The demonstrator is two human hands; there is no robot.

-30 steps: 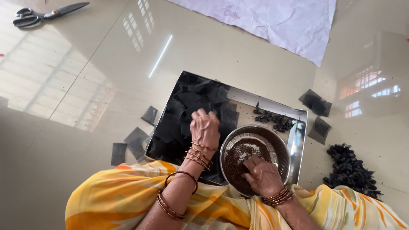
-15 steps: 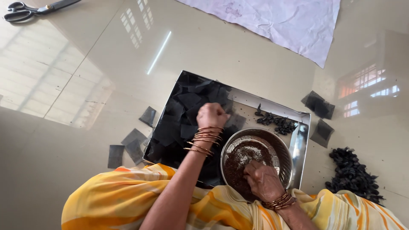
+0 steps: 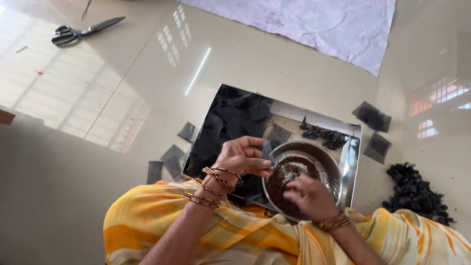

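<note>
the glossy floor (image 3: 274, 64) carries everything, so the work sits low and close to the person's lap. a crumpled white sheet (image 3: 314, 24) lies spread flat at the far edge, out of the way; it bears faint marks too small to make out. nearer, a steel tray (image 3: 351, 147) holds a stack of dark squares (image 3: 230, 122) on its left side and a small heap of dark bits (image 3: 324, 137) at its far right, which keeps the stock within reach of both hands. a round steel bowl (image 3: 331, 169) rests in the tray's near right corner, filled with dark brown grains (image 3: 287, 174). a bigger heap of finished dark rolls (image 3: 414, 194) sits on the floor to the right, apart from the tray. loose squares lie on the floor beside the tray on both sides. scissors (image 3: 81, 32) lie far off to the left. the left hand (image 3: 240, 158) has its grip pinching one dark square (image 3: 267, 149) just over the bowl's rim. the right hand (image 3: 309, 196) hovers over the grains, fingers curled together; what they pinch cannot be told.
</note>
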